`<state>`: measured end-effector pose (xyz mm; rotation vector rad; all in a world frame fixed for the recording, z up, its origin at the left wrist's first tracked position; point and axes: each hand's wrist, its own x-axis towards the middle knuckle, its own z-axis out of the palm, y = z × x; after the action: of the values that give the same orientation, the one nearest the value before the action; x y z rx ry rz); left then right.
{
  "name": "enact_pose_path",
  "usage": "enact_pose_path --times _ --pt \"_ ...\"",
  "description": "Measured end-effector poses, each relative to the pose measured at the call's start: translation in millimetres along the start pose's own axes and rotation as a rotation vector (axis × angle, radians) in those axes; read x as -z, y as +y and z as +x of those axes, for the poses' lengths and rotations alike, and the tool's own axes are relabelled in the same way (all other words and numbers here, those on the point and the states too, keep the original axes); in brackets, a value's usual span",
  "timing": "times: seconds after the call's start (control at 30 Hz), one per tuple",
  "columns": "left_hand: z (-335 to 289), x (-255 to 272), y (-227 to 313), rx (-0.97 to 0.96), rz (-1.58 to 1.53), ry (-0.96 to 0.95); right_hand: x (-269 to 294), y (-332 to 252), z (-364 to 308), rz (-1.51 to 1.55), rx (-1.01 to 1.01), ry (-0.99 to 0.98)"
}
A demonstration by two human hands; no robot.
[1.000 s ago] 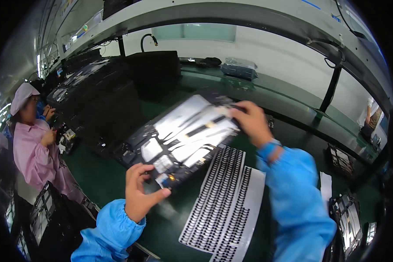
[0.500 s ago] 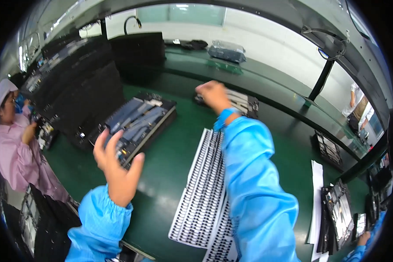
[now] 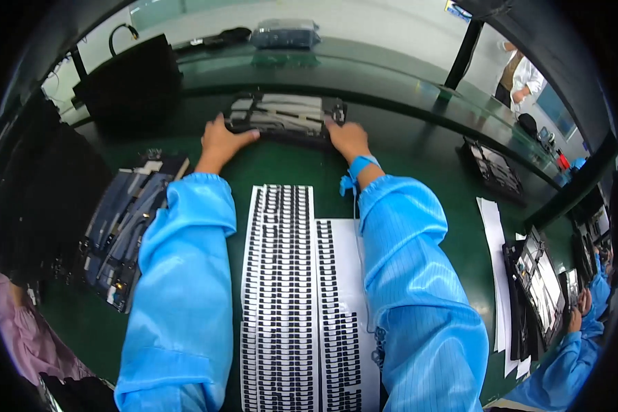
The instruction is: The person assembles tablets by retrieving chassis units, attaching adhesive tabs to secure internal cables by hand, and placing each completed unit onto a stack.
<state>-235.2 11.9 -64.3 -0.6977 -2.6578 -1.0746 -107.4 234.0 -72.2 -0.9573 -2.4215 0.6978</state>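
Joining the right hand (image 3: 350, 141), the left hand (image 3: 221, 145) now holds the dark panel (image 3: 285, 111) too. Though blurred, both ends seem gripped, so steadied.

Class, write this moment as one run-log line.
left hand: gripping left end of dark unit | right hand: gripping its right end | patterned white sheets: between blue sleeves

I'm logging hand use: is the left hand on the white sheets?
No, the left hand is at the dark panel's left end, beyond the far edge of the white sheets.
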Motion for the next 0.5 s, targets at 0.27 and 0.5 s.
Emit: enact_pose_path --times 0.27,0.5 --pt "-52 17 44 0.038 -0.398 0.083 74 -7 -51 0.767 -0.052 0.361" --pt "-173 86 115 -0.528 -0.731 -0.042 244 80 -157 1.354 -0.066 -0.061"
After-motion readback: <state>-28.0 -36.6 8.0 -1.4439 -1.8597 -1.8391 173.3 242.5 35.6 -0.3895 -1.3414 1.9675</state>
